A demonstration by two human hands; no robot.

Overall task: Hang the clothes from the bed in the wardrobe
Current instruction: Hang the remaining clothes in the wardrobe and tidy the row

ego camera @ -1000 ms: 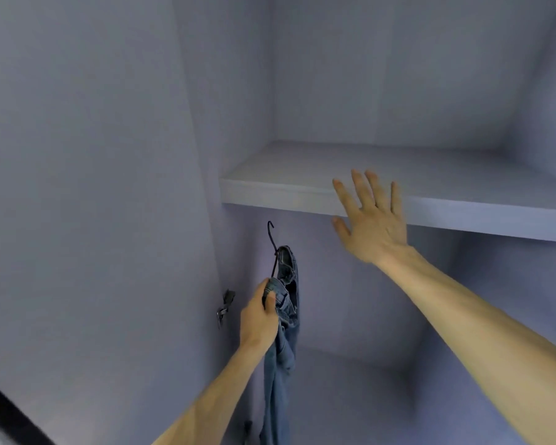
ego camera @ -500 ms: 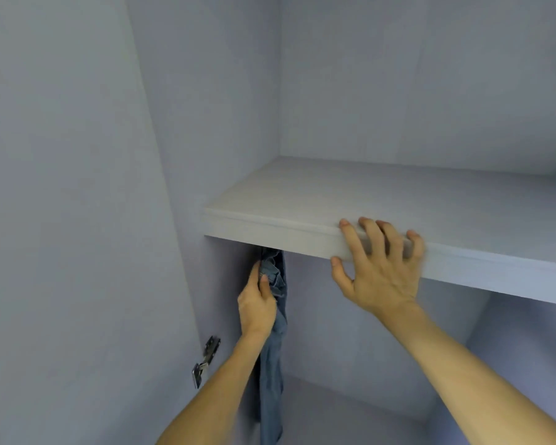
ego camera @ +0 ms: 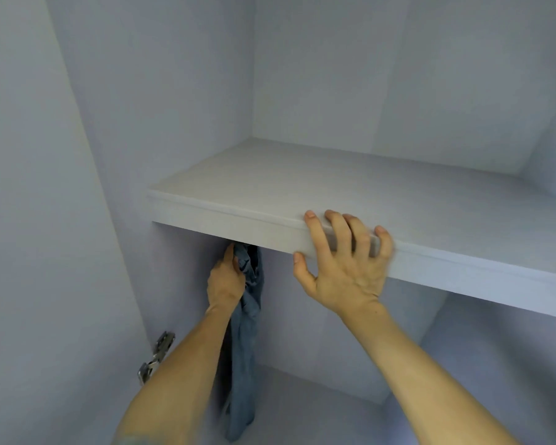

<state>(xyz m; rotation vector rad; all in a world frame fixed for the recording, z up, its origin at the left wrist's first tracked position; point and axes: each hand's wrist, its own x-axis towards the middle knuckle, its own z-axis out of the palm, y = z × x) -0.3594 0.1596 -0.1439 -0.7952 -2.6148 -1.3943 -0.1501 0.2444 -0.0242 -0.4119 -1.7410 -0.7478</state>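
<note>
Blue jeans (ego camera: 243,348) hang straight down inside the pale wardrobe, just under its shelf (ego camera: 238,220). My left hand (ego camera: 223,279) grips the jeans at their top, right below the shelf's underside. The hanger's hook is hidden behind the shelf edge. My right hand (ego camera: 344,268) holds the front edge of the shelf, its fingers curled over the top and its thumb underneath.
The wardrobe's left side wall (ego camera: 93,187) stands close to my left arm, with a metal door hinge (ego camera: 156,356) low on it. The wardrobe floor (ego camera: 318,409) lies below the jeans. The shelf top is bare.
My left hand has lifted the jeans up until the hanger hook went out of sight behind the shelf. My right hand has come down from the air onto the shelf edge.
</note>
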